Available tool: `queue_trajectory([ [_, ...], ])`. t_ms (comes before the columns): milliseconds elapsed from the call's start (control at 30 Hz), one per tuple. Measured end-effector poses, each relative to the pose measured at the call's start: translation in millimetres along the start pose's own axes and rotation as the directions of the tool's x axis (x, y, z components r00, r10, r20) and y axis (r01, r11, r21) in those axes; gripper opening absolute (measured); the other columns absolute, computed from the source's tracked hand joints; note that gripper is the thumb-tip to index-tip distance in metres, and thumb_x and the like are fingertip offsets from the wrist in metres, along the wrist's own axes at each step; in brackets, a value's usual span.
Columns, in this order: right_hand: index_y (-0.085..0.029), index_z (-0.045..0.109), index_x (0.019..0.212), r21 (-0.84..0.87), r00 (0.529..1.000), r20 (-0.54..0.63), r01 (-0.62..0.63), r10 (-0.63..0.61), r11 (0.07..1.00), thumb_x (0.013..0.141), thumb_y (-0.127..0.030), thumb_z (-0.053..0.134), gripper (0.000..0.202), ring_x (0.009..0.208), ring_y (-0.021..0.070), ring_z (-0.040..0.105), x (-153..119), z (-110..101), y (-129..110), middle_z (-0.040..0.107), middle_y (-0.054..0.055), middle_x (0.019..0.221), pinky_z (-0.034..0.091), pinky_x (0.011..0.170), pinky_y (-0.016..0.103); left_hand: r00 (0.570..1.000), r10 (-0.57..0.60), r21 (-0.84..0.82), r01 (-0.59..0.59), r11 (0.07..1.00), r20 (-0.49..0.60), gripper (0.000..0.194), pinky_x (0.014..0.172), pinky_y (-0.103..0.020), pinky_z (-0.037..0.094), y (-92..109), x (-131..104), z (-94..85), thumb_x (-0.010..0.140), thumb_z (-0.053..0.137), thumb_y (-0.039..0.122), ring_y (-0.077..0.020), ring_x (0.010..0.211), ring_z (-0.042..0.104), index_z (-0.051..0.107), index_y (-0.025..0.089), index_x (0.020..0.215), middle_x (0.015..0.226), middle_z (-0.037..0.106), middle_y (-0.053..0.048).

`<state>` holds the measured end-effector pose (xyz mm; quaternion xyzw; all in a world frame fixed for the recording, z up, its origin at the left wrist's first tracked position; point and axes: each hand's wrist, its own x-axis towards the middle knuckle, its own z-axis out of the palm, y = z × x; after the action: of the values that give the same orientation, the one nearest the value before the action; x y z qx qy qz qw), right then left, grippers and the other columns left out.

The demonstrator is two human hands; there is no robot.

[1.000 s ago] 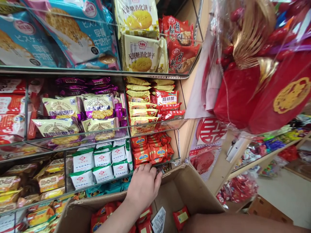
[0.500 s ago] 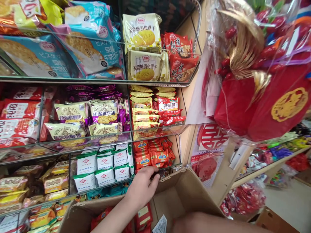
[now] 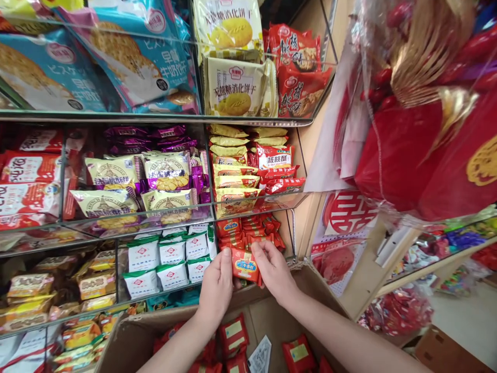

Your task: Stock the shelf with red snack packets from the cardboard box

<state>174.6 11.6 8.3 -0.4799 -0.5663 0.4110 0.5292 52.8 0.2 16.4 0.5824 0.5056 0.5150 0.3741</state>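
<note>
A red snack packet with a blue and yellow label is held upright between my two hands, in front of the shelf compartment of similar red packets. My left hand grips its left edge, thumb at the top corner. My right hand pinches the right edge. Below my hands stands an open cardboard box with several red packets and a white paper slip inside.
Glass-fronted shelves hold white and green packets, cream and purple biscuits and blue biscuit bags. At the right hang red decorations in clear plastic. Another cardboard box lies at the lower right.
My right hand has risen from the blurred lower right to the shelf front. A red packet now shows between both hands. The view has shifted slightly, and more red packets show in the box.
</note>
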Motion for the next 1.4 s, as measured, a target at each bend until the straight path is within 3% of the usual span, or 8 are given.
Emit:
queue_trajectory([
  [100,-0.020,0.044,0.071,-0.113,0.997,-0.071,-0.021,0.013,0.993,0.082,-0.058,0.030,0.041,0.040,0.0109,0.044,-4,4,1,0.044,-0.004,0.051,0.034,0.038,0.023,0.999,-0.032,-0.007,0.032,0.999,-0.005,0.045,0.042,-0.023,0.039,-1,0,0.4,0.080,0.031,0.057,-0.0125,0.039,0.049,0.046,0.019,0.063,0.042,0.049,0.003],
  [300,-0.020,0.044,0.065,-0.269,0.973,-0.145,0.135,-0.179,0.954,0.086,-0.049,0.030,0.039,0.053,0.0123,0.045,1,-8,4,0.049,-0.001,0.058,0.036,0.052,0.025,0.998,-0.068,0.067,0.067,0.996,0.012,0.045,0.035,-0.021,0.033,-4,-3,2.0,0.079,0.032,0.058,-0.0106,0.033,0.042,0.045,0.020,0.061,0.038,0.046,0.004],
  [433,-0.019,0.047,0.067,-0.187,0.991,-0.065,0.106,-0.119,0.977,0.086,-0.048,0.031,0.038,0.057,0.0126,0.047,4,-19,8,0.051,0.000,0.061,0.037,0.054,0.025,0.998,-0.026,0.131,0.019,0.991,0.051,0.043,0.038,-0.022,0.032,-7,-3,3.5,0.081,0.030,0.056,-0.0107,0.034,0.041,0.043,0.021,0.059,0.036,0.042,0.005],
  [600,-0.019,0.052,0.090,0.029,0.957,0.289,-0.014,0.005,0.999,0.071,-0.040,0.061,0.030,0.065,0.0118,0.054,-1,-35,2,0.061,0.000,0.080,0.041,0.056,0.022,0.996,-0.035,0.152,0.022,0.988,0.083,0.041,0.043,-0.023,0.036,-8,-4,3.9,0.084,0.027,0.051,-0.0121,0.039,0.044,0.043,0.021,0.062,0.040,0.045,0.004],
  [733,-0.017,0.051,0.093,0.067,0.984,0.146,-0.112,0.101,0.991,0.066,-0.037,0.066,0.037,0.077,0.0147,0.059,15,-46,-1,0.065,0.003,0.090,0.046,0.068,0.026,0.993,0.099,0.239,-0.113,0.964,0.072,0.026,0.059,-0.028,0.044,-10,-4,3.7,0.085,0.032,0.039,-0.0157,0.060,0.055,0.049,0.019,0.083,0.064,0.055,0.000],
  [933,-0.016,0.052,0.094,-0.010,0.990,0.094,0.107,-0.106,0.994,0.065,-0.033,0.066,0.036,0.086,0.0188,0.060,71,-38,9,0.064,0.006,0.095,0.047,0.078,0.035,0.885,0.400,0.636,-0.455,0.624,0.240,0.029,0.093,-0.042,0.035,-15,-4,4.5,0.084,0.037,0.024,-0.0232,0.110,0.044,0.052,0.017,0.107,0.114,0.052,-0.011],
  [1133,-0.017,0.058,0.094,-0.272,0.946,0.221,0.294,-0.238,0.916,0.067,-0.029,0.066,0.031,0.088,0.0201,0.059,94,-6,0,0.064,0.006,0.094,0.045,0.079,0.035,0.919,0.309,0.860,-0.353,0.369,0.244,0.047,0.096,-0.047,0.031,-15,-4,12.8,0.084,0.036,0.034,-0.0308,0.126,0.029,0.044,0.013,0.125,0.138,0.034,-0.016],
  [1400,-0.017,0.052,0.082,-0.545,0.954,0.076,0.282,-0.289,0.790,0.069,-0.036,0.062,0.025,0.079,0.0231,0.059,87,3,4,0.061,0.008,0.080,0.044,0.070,0.035,0.937,0.259,0.895,-0.312,0.318,0.235,0.049,0.094,-0.047,0.029,-14,-3,15.8,0.085,0.031,0.039,-0.0314,0.125,0.031,0.046,0.014,0.124,0.137,0.036,-0.018],
])
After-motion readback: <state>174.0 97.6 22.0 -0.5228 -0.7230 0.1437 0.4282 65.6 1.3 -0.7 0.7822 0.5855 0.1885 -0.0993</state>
